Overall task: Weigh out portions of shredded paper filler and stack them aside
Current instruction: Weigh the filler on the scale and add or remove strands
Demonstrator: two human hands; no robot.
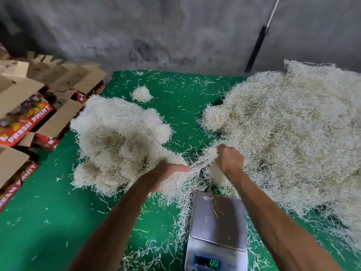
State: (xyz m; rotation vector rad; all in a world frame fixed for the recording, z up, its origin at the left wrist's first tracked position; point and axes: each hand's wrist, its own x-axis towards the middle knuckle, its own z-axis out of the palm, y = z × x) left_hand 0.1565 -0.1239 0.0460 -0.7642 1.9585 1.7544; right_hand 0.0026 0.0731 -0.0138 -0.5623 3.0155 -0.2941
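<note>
A big loose heap of pale shredded paper filler (289, 130) covers the right side of the green mat. On the left lies a stack of rounded weighed portions (117, 141). My left hand (170, 171) holds a clump of filler (172, 184) from below, just left of the scale's far edge. My right hand (230, 159) grips strands of filler (211, 153), and blurred strands stretch between the two hands. A silver digital scale (216, 229) stands below my hands; its steel pan holds only a few stray shreds and its green display is lit.
Flattened cardboard fruit boxes (29, 114) with red printed sides lie stacked along the left edge. One small ball of filler (142, 94) sits apart at the back. Loose shreds litter the green mat (58, 212). A grey wall and a leaning dark pole (256, 47) close the back.
</note>
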